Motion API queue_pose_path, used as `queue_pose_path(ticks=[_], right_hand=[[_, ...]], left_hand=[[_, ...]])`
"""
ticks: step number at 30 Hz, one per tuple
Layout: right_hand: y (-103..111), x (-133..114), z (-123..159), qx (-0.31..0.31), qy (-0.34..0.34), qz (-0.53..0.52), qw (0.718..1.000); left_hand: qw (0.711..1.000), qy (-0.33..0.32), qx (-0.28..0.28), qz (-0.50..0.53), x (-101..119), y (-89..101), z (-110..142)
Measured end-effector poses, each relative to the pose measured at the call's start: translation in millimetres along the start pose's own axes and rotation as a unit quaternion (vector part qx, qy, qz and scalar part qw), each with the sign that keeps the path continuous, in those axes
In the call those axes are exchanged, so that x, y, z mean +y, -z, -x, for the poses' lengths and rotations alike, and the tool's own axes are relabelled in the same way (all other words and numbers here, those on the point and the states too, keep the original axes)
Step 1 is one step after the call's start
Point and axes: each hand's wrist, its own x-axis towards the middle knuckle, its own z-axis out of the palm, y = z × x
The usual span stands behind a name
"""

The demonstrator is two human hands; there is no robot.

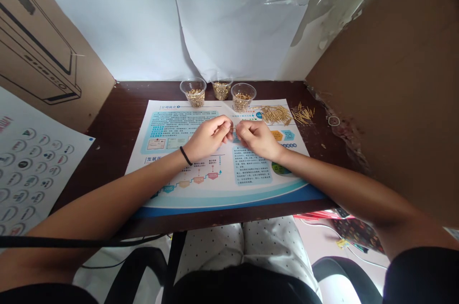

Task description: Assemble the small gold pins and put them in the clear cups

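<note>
My left hand [210, 136] and my right hand [256, 139] meet above a printed paper company poster [179, 177], with curled fingertips almost touching. A thin sliver, likely a small brass pin [234, 127], shows between them, mostly hidden by the fingers. Beyond the hands stand several clear plastic cups [243, 97] holding loose brass pins. A neat bundle of brass pins [276, 114] lies on the poster's far edge, and a looser bunch [303, 114] rests on the dark table to its right. A black wristband [185, 156] circles my left wrist.
The dark wooden table [114, 108] is walled by cardboard panels [380, 93] at left and right and a white sheet behind. A sheet of round logos [32, 170] overlaps the left side. A rubber band [334, 121] lies at the far right. My knees sit below the front edge.
</note>
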Motion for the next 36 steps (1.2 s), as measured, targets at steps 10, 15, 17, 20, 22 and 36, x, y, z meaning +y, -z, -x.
queue_pose_path(ticks=[10, 15, 17, 20, 22, 36], right_hand=[[-3, 2, 1, 0.003, 0.036, 0.059, 0.998], [-5, -1, 2, 0.017, 0.036, 0.115, 0.993], [-7, -2, 2, 0.020, 0.041, 0.131, 0.990], [-8, -2, 2, 0.032, 0.055, 0.148, 0.987], [-9, -2, 3, 0.039, 0.062, 0.154, 0.985], [-13, -5, 3, 0.039, 0.047, 0.199, 0.978]], left_hand=[[0.997, -0.003, 0.039, -0.069, 5, -2.0, 2], [0.993, 0.006, 0.071, -0.093, 7, -5.7, 3], [0.992, 0.007, 0.083, -0.098, 7, -7.4, 4], [0.989, 0.007, 0.100, -0.111, 7, -9.9, 4], [0.986, 0.007, 0.110, -0.123, 8, -11.3, 5], [0.977, 0.026, 0.151, -0.149, 11, -19.5, 9]])
